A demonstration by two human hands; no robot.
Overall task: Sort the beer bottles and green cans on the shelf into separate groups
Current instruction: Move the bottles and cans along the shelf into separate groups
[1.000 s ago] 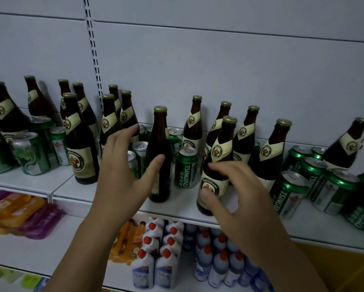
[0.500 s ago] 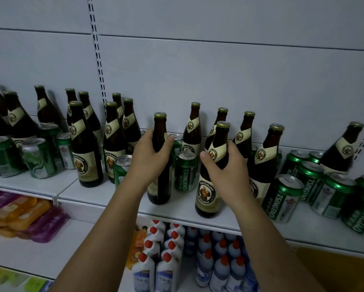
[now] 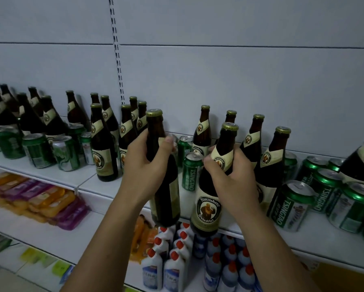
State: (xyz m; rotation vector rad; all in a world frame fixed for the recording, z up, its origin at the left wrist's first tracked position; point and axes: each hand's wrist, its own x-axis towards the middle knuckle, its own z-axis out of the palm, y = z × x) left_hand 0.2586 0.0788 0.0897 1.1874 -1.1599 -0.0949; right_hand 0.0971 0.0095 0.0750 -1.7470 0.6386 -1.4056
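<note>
My left hand (image 3: 147, 167) grips a dark brown beer bottle (image 3: 166, 194) around its shoulder; the bottle hangs in front of the shelf edge, label turned away. My right hand (image 3: 231, 178) grips a second brown bottle (image 3: 208, 209) with a Franziskaner label, also lifted out past the white shelf (image 3: 315, 237). A green Tsingtao can (image 3: 191, 171) stands on the shelf between the two held bottles. More brown bottles (image 3: 103, 144) and green cans (image 3: 38, 150) stand mixed along the shelf to the left. Bottles (image 3: 275, 163) and cans (image 3: 290, 207) crowd the right side.
The grey back wall (image 3: 219, 81) closes the shelf behind the row. Below, a lower shelf holds orange and purple packs (image 3: 38, 199) at the left. White and blue bottles with red caps (image 3: 172, 256) stand under my hands.
Both hands closed around their bottles and lifted them off the shelf toward me. The view has moved closer and shifted left.
</note>
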